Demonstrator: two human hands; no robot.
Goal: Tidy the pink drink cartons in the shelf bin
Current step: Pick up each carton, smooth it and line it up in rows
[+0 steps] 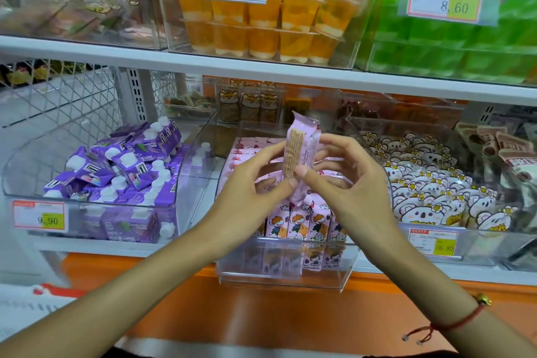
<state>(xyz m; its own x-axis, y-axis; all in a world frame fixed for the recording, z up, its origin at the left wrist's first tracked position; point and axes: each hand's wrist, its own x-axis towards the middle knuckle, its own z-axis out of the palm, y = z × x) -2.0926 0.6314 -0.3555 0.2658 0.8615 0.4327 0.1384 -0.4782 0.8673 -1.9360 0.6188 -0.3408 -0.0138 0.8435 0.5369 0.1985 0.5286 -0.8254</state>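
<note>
On the lower shelf [116, 247], your clear bin [284, 273] is partly tidied, by my reading: a front row of pink cartons [302, 222] stands upright, while those behind lie flat. Above it, your left hand [255, 183] and right hand [345, 180] pinch one carton [300, 154] upright between curled fingers [306, 173], not yet placed.

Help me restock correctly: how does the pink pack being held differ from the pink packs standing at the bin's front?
The held pink pack is raised above the bin, pinched by both hands; the front-row pink packs stand inside it. The held one shows its narrow edge; the row shows cartoon faces. Both are pink and upright.
</note>
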